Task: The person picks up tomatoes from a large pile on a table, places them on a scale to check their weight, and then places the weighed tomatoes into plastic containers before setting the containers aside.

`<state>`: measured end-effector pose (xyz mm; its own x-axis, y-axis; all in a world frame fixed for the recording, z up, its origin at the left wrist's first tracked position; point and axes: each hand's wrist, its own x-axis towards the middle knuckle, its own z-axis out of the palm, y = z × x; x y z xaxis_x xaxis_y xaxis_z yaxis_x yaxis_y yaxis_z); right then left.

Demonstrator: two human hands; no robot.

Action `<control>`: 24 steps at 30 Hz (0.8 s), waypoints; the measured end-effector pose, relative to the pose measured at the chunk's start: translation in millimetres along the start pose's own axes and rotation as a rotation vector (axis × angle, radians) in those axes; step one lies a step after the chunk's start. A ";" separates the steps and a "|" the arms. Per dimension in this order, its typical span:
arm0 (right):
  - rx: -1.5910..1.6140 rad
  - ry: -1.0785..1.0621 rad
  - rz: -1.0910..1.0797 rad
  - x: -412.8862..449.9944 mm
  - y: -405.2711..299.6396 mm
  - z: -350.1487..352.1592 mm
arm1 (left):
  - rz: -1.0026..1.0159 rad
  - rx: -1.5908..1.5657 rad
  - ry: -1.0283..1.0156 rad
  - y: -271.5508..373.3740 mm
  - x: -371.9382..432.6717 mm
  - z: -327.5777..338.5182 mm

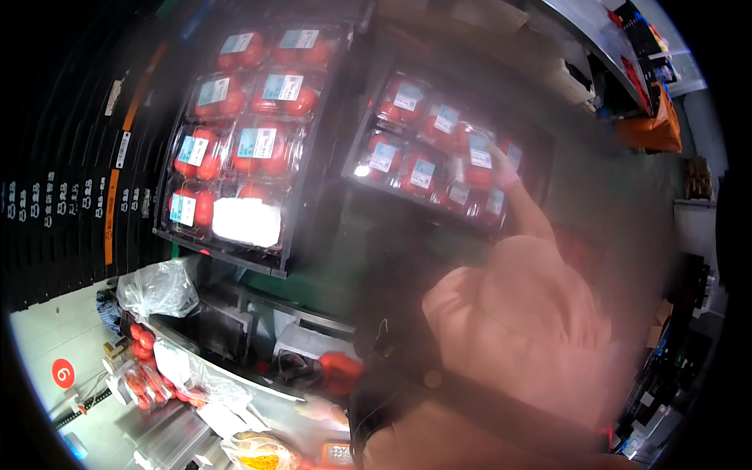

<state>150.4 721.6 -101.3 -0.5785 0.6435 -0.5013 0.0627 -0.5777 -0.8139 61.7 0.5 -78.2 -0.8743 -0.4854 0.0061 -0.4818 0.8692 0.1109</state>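
My right hand (506, 170), hazy in the view, grips a clear plastic pack of tomatoes (479, 170) from its right side. The pack bears a blue and white label and sits in a dark crate (376, 181) among several similar packs. My left hand (322, 409) is low in the picture, at the edge of a metal worktable (282, 395); its fingers are partly hidden and I see nothing held in it. Left of that crate, a second black crate (235, 251) carries two rows of tomato packs, with a white sheet or bright label (247, 222) on the nearest one.
Stacked black crates (64, 235) rise at the left. On the worktable lie loose tomatoes (141, 341), a clear plastic bag (158, 291) and a bag with yellow contents (261, 458). An orange bag (652, 129) hangs at the upper right, beside a metal table (578, 20).
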 end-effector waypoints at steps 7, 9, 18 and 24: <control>0.061 0.517 -0.034 80.5 1.9 -41.5 | -0.103 -0.046 -0.076 23.1 2.3 -8.7; -0.652 0.616 0.009 87.2 -14.5 -11.6 | -0.163 -0.095 -0.098 15.5 -9.0 -17.2; -0.843 -0.147 -0.776 27.6 5.4 209.1 | -0.128 -0.168 0.125 73.4 -28.8 -37.7; -0.566 -1.305 -0.448 -156.7 70.8 475.1 | -0.350 -0.222 0.293 35.2 -52.8 0.2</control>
<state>-140.8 341.2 59.2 -0.9170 -0.3582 0.1757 -0.1898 0.0043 -0.9818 90.9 56.7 -74.8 -0.5943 -0.7775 0.2057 -0.6906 0.6245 0.3649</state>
